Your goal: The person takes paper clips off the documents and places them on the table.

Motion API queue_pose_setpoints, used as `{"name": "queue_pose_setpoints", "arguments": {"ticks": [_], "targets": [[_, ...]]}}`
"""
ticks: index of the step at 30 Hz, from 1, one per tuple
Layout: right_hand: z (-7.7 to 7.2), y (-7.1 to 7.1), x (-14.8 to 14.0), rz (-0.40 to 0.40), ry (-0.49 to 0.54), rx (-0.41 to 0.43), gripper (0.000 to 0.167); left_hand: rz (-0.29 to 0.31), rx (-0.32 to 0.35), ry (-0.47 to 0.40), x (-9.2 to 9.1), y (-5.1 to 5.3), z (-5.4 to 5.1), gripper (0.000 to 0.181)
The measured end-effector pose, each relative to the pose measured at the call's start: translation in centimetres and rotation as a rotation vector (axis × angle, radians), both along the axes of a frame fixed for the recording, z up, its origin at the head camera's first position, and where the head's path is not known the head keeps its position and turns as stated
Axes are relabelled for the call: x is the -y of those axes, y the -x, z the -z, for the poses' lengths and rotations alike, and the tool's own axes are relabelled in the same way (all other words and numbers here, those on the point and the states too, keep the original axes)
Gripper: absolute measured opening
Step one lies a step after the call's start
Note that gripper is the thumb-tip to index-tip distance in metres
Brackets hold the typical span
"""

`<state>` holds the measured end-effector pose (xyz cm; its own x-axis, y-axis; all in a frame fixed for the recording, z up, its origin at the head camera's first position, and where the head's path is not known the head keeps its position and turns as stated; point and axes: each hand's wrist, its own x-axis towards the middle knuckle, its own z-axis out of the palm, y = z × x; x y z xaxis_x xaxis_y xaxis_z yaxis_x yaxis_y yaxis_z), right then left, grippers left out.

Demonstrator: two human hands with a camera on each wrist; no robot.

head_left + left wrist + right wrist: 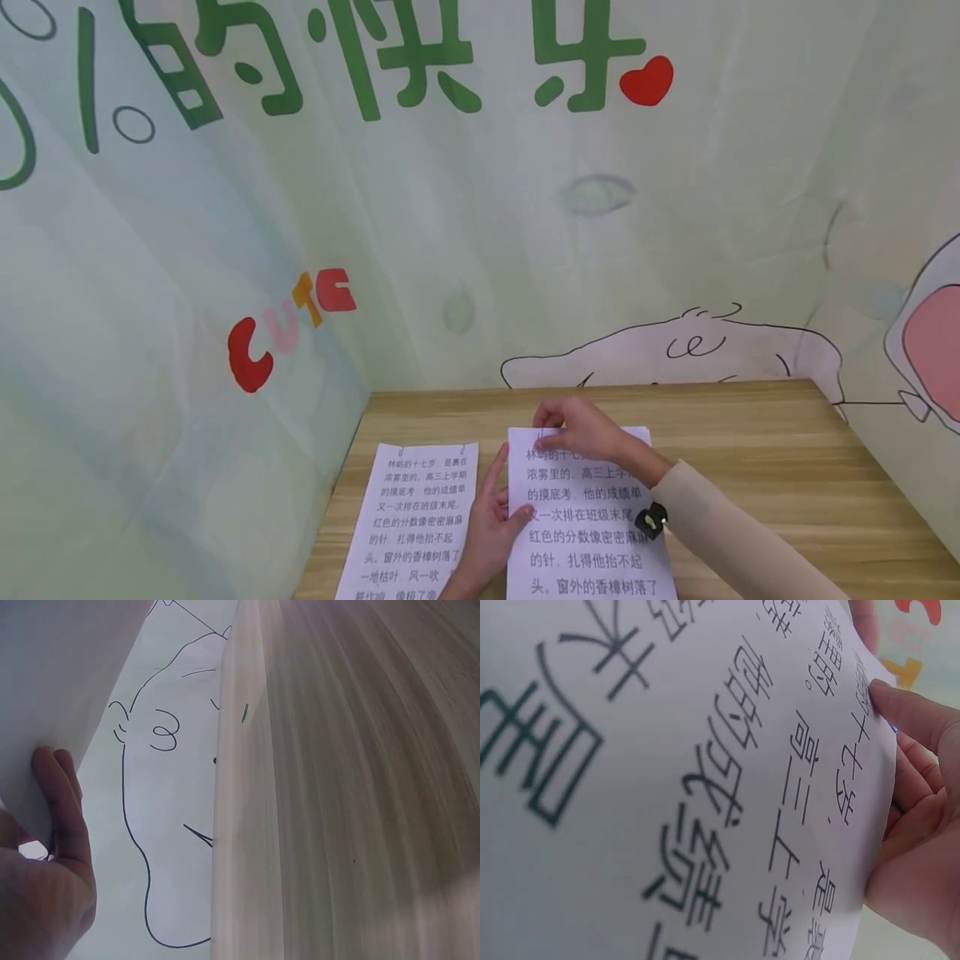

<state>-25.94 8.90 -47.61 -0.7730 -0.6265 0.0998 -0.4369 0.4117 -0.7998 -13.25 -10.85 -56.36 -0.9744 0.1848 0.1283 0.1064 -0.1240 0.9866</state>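
Note:
A stack of printed paper [585, 533] is held upright or tilted over the table. My left hand [491, 529] grips its left edge, thumb in front and fingers behind; the left wrist view shows the hand [56, 855] at the plain back of the paper [67, 682]. At the top left corner my right hand [585, 429] pinches a thin paper clip [539, 434] against the paper's top edge. In the right wrist view that thumb [907, 709] presses on the printed side, and the fingers are behind the sheet.
Left of the hands lies another printed stack [412, 525] with two paper clips [401, 451] along its top. The wooden table [435, 408] meets a decorated fabric wall [480, 250] at the back. A small green thing [244, 712] lies on the table in the left wrist view.

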Motion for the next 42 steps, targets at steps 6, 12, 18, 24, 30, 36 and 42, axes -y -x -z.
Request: {"name": "queue_pose_setpoints", "arguments": {"ticks": [6, 12, 18, 24, 30, 36, 42], "targets": [[0.28, 0.12, 0.05, -0.029, 0.025, 0.024, 0.020, 0.013, -0.003, -0.016, 0.01, -0.16, 0.23, 0.098], [0.30, 0.06, -0.01, -0.044, 0.043, 0.038, 0.020, 0.025, -0.012, -0.022, 0.05, -0.29, 0.23, 0.098], [0.22, -0.01, 0.11, -0.055, 0.053, 0.032, 0.019, 0.024, -0.011, -0.021, 0.01, -0.41, 0.09, 0.098], [-0.20, 0.02, 0.05, -0.074, 0.054, 0.020, 0.020, 0.029, -0.048, -0.023, -0.10, -0.25, 0.13, 0.098], [-0.29, 0.08, 0.10, -0.082, 0.044, 0.017, 0.020, 0.034, -0.069, -0.036, -0.19, -0.20, 0.01, 0.098], [-0.20, 0.00, 0.20, -0.064, 0.035, 0.007, 0.021, 0.024, -0.079, -0.030, -0.26, -0.15, -0.04, 0.097], [-0.18, -0.10, 0.23, -0.050, 0.032, -0.005, 0.022, 0.030, -0.075, -0.036, -0.26, -0.14, -0.05, 0.096]]}}
